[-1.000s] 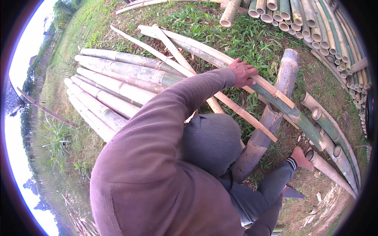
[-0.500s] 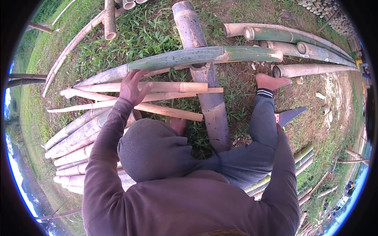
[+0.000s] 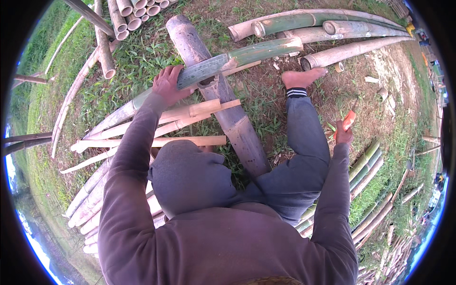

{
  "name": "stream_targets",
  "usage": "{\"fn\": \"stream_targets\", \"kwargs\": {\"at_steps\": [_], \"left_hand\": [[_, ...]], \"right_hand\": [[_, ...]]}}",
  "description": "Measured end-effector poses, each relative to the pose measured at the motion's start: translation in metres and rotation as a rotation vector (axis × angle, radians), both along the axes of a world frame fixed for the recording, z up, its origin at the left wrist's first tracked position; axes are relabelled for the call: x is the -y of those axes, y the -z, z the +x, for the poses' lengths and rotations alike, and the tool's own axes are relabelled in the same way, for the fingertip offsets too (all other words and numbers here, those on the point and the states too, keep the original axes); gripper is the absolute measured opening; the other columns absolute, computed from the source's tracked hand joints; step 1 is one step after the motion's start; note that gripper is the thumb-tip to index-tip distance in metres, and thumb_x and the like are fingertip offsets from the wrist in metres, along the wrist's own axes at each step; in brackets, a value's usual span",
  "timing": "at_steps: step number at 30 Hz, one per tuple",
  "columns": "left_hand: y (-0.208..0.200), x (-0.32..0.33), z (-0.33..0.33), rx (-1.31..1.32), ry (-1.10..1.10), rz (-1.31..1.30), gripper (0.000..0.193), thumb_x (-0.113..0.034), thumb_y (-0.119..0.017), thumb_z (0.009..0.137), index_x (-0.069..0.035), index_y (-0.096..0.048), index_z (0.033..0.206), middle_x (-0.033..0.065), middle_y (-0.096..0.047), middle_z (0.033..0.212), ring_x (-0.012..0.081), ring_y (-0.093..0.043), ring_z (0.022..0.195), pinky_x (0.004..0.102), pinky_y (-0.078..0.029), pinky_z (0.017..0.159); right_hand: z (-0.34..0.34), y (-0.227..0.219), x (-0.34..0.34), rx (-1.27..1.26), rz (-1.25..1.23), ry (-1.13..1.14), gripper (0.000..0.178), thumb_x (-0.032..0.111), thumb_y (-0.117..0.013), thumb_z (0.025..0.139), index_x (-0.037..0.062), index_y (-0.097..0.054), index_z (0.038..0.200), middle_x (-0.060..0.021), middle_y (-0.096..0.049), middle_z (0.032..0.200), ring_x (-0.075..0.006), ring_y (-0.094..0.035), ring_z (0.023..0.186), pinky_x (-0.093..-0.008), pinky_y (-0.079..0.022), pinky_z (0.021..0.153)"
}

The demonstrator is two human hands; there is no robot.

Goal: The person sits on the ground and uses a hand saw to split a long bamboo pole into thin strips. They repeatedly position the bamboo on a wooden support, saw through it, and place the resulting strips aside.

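A long green bamboo pole point(image 3: 259, 54) lies across a thick, greyish bamboo log point(image 3: 242, 130) that has a notch cut in its top. My left hand point(image 3: 167, 85) grips the pole left of the log, fingers curled over it. Under that forearm, pale split bamboo strips point(image 3: 192, 140) lie criss-crossed, some with ends on the log. Out to the right, my right hand point(image 3: 344, 135) is closed round the orange handle of a hand saw point(image 3: 349, 119). Its blade is turned nearly edge-on and hardly shows.
Several bamboo poles point(image 3: 351, 50) lie at the far right, others point(image 3: 97, 199) to my left, and green ones point(image 3: 365, 164) by my right arm. A stack of cut poles point(image 3: 135, 12) stands far left. My bare foot point(image 3: 301, 78) rests on the ground near the pole's end.
My left hand has moved from over the split strips onto the green pole. My right hand has swung outward with the saw, its blade turning edge-on. The view has shifted.
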State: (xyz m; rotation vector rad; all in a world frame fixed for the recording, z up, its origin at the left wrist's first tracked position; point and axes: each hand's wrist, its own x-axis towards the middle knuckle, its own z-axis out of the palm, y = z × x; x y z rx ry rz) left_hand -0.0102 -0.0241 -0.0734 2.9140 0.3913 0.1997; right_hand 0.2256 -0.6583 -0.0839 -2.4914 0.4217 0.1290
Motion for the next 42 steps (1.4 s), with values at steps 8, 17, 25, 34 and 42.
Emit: {"fn": "stream_targets", "kwargs": {"at_steps": [8, 17, 25, 34, 42], "left_hand": [[-0.008, 0.069, 0.134, 0.089, 0.047, -0.255, 0.069, -0.062, -0.061, 0.096, -0.016, -0.059, 0.148, 0.0184, -0.066, 0.142, 0.0412, -0.060, 0.135, 0.0537, -0.043, 0.117], [-0.014, 0.081, 0.157, -0.230, -0.126, -0.361, 0.087, -0.078, -0.048, 0.093, -0.013, -0.063, 0.149, 0.0241, -0.069, 0.139, 0.0417, -0.065, 0.130, 0.0494, -0.047, 0.114], [-0.013, 0.080, 0.164, -0.263, -0.179, -0.373, 0.085, -0.078, -0.046, 0.090, -0.018, -0.067, 0.147, 0.0210, -0.070, 0.140, 0.0369, -0.066, 0.131, 0.0495, -0.049, 0.112], [-0.007, 0.080, 0.168, -0.248, -0.199, -0.372, 0.088, -0.081, -0.046, 0.088, -0.015, -0.071, 0.140, 0.0208, -0.072, 0.135, 0.0370, -0.068, 0.128, 0.0500, -0.050, 0.111], [-0.010, 0.079, 0.166, -0.278, -0.177, -0.375, 0.086, -0.079, -0.046, 0.090, -0.019, -0.065, 0.149, 0.0211, -0.070, 0.140, 0.0393, -0.066, 0.130, 0.0499, -0.049, 0.112]], "right_hand": [[-0.130, -0.113, -0.076, 0.668, 0.732, -0.154, 0.047, 0.018, -0.067, 0.096, -0.0074, -0.058, 0.134, -0.0144, -0.072, 0.106, -0.0204, -0.069, 0.092, -0.0356, -0.057, 0.083], [-0.205, -0.100, -0.191, 0.608, 0.744, -0.308, 0.035, 0.015, -0.079, 0.099, -0.0053, -0.064, 0.124, -0.0080, -0.070, 0.103, -0.0163, -0.069, 0.091, -0.0311, -0.059, 0.081], [-0.210, -0.060, -0.207, 0.598, 0.558, -0.631, 0.054, 0.017, -0.083, 0.095, -0.0055, -0.061, 0.138, -0.0204, -0.075, 0.125, -0.0280, -0.077, 0.109, -0.0368, -0.061, 0.095], [-0.202, -0.051, -0.205, 0.580, 0.548, -0.710, 0.055, 0.017, -0.082, 0.095, -0.0070, -0.061, 0.139, -0.0224, -0.074, 0.128, -0.0303, -0.076, 0.114, -0.0382, -0.061, 0.097], [-0.228, -0.067, -0.175, 0.539, 0.492, -0.689, 0.052, 0.015, -0.080, 0.095, -0.0072, -0.062, 0.138, -0.0214, -0.075, 0.126, -0.0289, -0.076, 0.114, -0.0376, -0.060, 0.096]]}}
